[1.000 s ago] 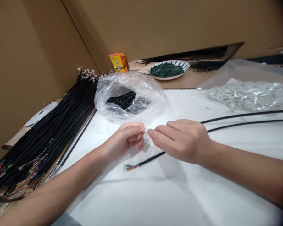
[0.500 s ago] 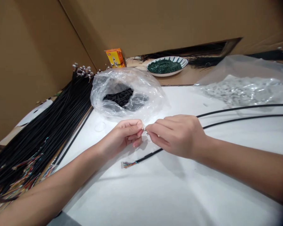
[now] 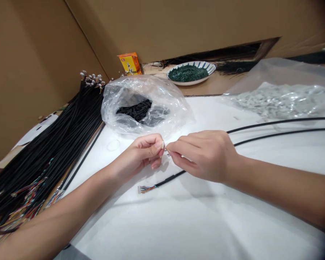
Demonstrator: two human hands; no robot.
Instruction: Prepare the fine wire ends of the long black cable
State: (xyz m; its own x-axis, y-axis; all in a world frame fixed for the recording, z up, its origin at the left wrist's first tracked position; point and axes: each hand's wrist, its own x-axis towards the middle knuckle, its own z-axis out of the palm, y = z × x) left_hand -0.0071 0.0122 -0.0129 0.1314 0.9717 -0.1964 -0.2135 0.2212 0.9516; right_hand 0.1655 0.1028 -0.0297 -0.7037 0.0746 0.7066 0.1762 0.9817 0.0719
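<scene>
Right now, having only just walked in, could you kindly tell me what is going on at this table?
A person is working with both bare hands over a white-covered table. The left hand and right hand meet, pinching a tiny pale item, too small to identify. Below them lies a thin black cable ending in multicoloured wires. Nearby are a clear plastic bag holding black pieces and a long bundle of black cables.

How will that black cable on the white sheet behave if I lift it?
Probably flexible yet springy: the black cable lies in long loose curves, without kinks. Likely light too, and the fine coloured wires at its end may bend easily.
</scene>
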